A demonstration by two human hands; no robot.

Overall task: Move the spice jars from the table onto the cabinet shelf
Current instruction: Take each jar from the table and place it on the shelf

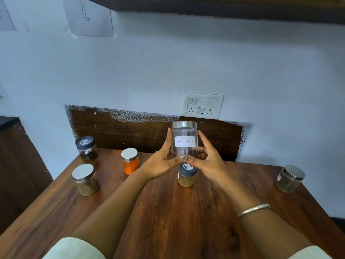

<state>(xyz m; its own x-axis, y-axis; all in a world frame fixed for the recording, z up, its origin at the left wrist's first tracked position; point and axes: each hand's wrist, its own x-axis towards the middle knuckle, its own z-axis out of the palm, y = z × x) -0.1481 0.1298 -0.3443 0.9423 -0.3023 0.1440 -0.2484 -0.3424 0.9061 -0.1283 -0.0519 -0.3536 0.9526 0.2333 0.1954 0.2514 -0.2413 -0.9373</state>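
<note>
A tall clear jar with a steel lid and a "Black Pepper" label is lifted above the wooden table. My left hand holds its left side and my right hand its right side, thumbs meeting at its base. Below it stands a small jar with a dark lid and tan powder. An orange jar, a dark-lidded jar and a steel-lidded jar stand on the left. Another steel-lidded jar sits at the right edge.
A dark shelf underside runs along the top of the view. A switch and socket plate is on the wall behind the table. A dark wooden backboard lines the table's far edge. A dark cabinet stands left.
</note>
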